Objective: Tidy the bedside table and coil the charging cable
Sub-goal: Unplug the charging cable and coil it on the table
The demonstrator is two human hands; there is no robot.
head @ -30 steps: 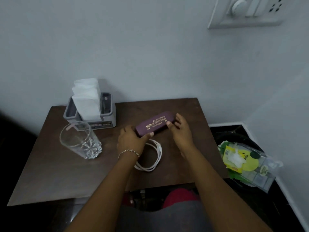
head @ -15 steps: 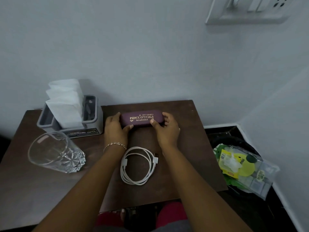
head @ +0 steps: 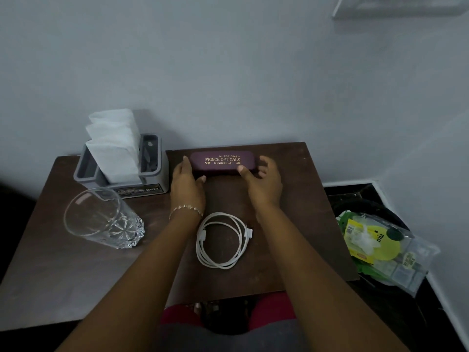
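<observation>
- The left hand (head: pixel 187 189) lies at the left end of a long maroon spectacle case with gold lettering (head: pixel 222 160); its fingers (head: pixel 185 163) are spread loose along that end, the thumb lying on the bench in front of the case, with nothing gripped.
- The right hand (head: pixel 265 186) is at the case's right end, its fingers curled but apart, thumb tip touching the case's front edge; it has no hold on the case either.
- The case lies flat, lettering up, at the far edge of the dark brown wooden bench (head: pixel 291 224), close to the pale grey wall (head: pixel 228 72).
- The white charging cable (head: pixel 222 241) lies at 6 o'clock from the case, between the two forearms, already wound into a neat round coil of several loops, its two plug ends resting side by side at the top of the coil.
- At 9 o'clock from the case stands a grey plastic organiser holding folded white paper napkins (head: pixel 119 161), just beside the left hand.
- At 8 o'clock from the case is a clear cut-glass tumbler (head: pixel 101 219), well apart from the cable.
- At 4 o'clock, off the bench on the dark floor, lies a clear plastic packet with green and yellow contents (head: pixel 380 247).
- The left wrist bears a thin gold chain bracelet (head: pixel 186 209).
</observation>
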